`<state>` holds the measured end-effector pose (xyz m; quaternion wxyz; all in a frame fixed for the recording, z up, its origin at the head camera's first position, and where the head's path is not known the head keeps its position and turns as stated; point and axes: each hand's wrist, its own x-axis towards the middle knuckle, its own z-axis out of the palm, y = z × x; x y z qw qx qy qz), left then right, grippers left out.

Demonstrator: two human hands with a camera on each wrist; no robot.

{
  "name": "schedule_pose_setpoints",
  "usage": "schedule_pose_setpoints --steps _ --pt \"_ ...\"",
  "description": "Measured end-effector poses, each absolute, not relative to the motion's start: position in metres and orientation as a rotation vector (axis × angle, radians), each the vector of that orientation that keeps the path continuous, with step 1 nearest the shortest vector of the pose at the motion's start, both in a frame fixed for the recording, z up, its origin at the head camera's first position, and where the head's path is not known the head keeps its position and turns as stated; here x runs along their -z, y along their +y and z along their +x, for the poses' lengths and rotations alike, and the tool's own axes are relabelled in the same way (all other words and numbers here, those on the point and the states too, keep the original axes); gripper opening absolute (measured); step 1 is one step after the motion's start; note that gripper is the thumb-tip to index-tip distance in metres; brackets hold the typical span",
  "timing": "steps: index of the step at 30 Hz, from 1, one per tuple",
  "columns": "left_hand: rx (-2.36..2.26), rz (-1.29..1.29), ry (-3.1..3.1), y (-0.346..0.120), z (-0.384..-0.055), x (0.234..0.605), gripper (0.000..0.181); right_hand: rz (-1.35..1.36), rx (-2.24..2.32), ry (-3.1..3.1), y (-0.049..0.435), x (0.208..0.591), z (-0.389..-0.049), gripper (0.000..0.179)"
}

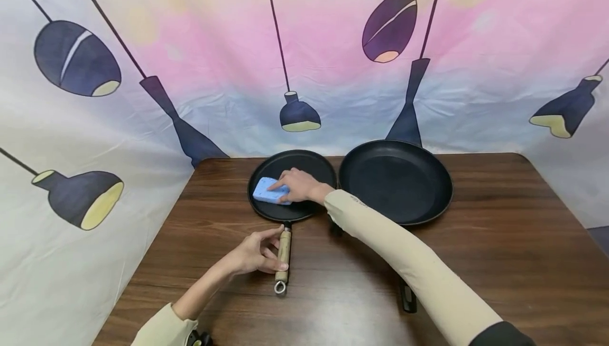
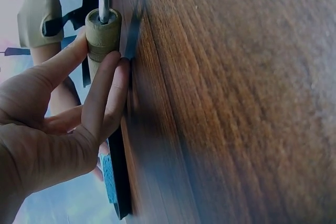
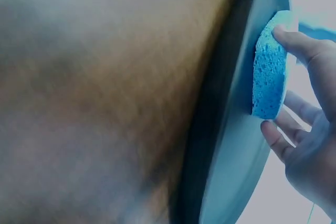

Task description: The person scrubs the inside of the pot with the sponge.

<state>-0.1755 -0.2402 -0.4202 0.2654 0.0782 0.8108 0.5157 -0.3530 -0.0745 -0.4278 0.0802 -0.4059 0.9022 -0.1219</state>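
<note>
A flat, round black pan (image 1: 311, 164) with a wooden handle (image 1: 284, 246) rests on the table, handle toward me. My left hand (image 1: 254, 253) grips that handle between thumb and fingers; in the left wrist view the handle's end (image 2: 103, 32) carries a metal ring. Over the pan, my right hand (image 1: 302, 185) holds a light blue sponge (image 1: 265, 192) against its surface, left of the middle. Seen from the right wrist, the thumb lies on one edge of the porous sponge (image 3: 269, 80) and other fingers are at its far side. Part of the sponge is hidden under the fingers.
A larger black frying pan (image 1: 397, 182) stands close by on the right, its dark handle (image 1: 407, 297) partly hidden beneath my right forearm. Both pans sit near the back edge of the brown wooden table (image 1: 504, 261). Behind hangs a cloth (image 1: 228, 45) printed with lamps.
</note>
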Motion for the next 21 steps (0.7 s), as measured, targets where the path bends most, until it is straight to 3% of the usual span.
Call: schedule_pose_setpoints --steps 11,21 --pt "-1.394 0.213 2.22 -0.241 -0.172 0.42 0.097 -0.615 0.193 3.005 -0.052 0.426 -0.392 0.05" --pt "-1.412 0.225 2.183 -0.242 -0.169 0.42 0.096 -0.78 0.044 2.975 -0.051 0.428 -0.365 0.05"
